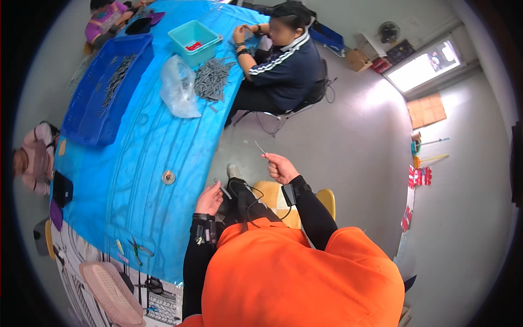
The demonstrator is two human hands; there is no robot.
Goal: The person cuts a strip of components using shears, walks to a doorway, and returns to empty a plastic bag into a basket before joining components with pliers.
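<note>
A long table under a wrinkled blue plastic sheet (136,191) fills the left half of this wide fisheye view, whose corners are lost in black. At the bottom, the wearer's orange top (305,278) hides part of the floor and a yellow seat (326,201). A co-worker in a dark, white-striped shirt (289,76) sits at the table's far right side; what their hands work on is hard to make out. Two more people at the left and top edges are partly cut off.

On the sheet stands a deep blue crate (101,133) with slim gray pieces inside. Nearer the co-worker are a turquoise basin (202,56) holding something small and red, a crumpled clear bag (178,92) with unclear contents, and a loose heap of gray strips (213,79).

The wearer's hands are well apart, beyond the table's edge and over the floor. The right hand (280,169) pinches a thin, pointed tool (260,147), its lower end covered by the fingers; its exact kind cannot be told. The left hand (210,200) grips a small gray strip (225,192), partly hidden by the fingers, near the wearer's leg.
</note>
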